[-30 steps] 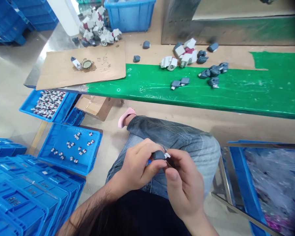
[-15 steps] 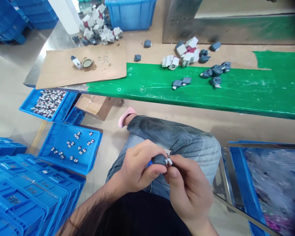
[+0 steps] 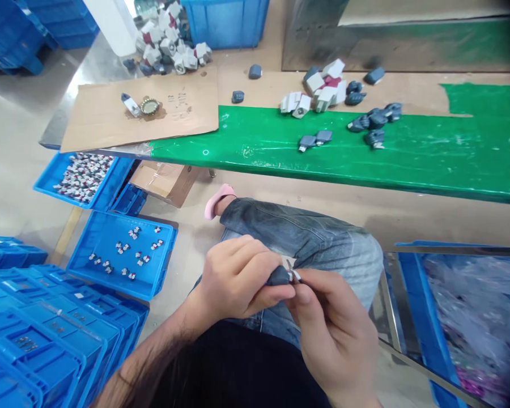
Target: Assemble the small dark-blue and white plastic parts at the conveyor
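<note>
Above my lap, my left hand [image 3: 240,277] is closed around a dark blue-grey plastic piece [image 3: 278,276], with thumb below and fingers over it. A small white tip [image 3: 296,276] sticks out of its right end. My right hand [image 3: 335,331] meets it there, thumb and forefinger pinched together at the tip. A thin dark sliver shows between those fingers, too small to name. On the green bench top [image 3: 255,150] lie several similar dark pieces [image 3: 377,118], some with light tips.
Behind them sits a cluster of white, grey and red pieces [image 3: 325,88]; a larger heap [image 3: 170,42] is at the back left. Cardboard [image 3: 106,113] bears a bottle cap-like ring [image 3: 149,106]. Blue trays [image 3: 161,277] and stacked crates [image 3: 46,334] stand left; a bin of plastic bags [image 3: 476,306] is right.
My left fingers have closed further over the dark piece, covering more of it. Both hands have shifted slightly to the right, and the right hand still pinches at the white tip.
</note>
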A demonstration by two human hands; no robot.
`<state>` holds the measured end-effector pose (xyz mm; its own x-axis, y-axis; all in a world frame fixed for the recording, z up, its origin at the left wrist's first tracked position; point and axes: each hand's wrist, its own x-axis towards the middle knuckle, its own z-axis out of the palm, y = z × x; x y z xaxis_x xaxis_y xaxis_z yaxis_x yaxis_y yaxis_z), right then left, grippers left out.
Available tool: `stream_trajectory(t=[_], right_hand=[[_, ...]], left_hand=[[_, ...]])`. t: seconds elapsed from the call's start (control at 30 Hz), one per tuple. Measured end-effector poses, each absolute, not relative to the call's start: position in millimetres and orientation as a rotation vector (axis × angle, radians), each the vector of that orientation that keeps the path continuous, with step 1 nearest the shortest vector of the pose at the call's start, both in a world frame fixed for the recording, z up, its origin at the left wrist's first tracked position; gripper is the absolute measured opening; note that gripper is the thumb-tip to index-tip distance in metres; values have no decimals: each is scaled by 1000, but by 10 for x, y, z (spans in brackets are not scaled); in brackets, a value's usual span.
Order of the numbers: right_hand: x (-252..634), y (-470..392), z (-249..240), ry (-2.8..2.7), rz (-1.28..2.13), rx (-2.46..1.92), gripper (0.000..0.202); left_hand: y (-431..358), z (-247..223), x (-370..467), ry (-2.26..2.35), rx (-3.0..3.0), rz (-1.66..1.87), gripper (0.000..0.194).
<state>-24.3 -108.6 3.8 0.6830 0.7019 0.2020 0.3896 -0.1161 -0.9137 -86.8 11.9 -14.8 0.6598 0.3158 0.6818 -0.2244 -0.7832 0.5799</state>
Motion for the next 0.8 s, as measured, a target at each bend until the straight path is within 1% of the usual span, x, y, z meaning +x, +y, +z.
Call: stream_trajectory(t=[0.07,0.17,0.3,0.5,0.8], right_hand=[[-245,-1084,19,-744,528,-1619,12],[-233,-1078,-7,-539,787,-1430,17],[-208,-1072,-13,-346,1002,-1292,24],[-217,-1066,31,-132,1184,-1212,30],[-235,-1071,49,-5,1311,-1083,30]], left_hand=[[127,-147,-860,85,2188,1021,36],[138,-146,-859,95,1987,801,36],[167,-167,-864,55,1768,498,36],[202,-244,-853,24,1545,326,39],[258,-319,-854,-23,1372,151,43]])
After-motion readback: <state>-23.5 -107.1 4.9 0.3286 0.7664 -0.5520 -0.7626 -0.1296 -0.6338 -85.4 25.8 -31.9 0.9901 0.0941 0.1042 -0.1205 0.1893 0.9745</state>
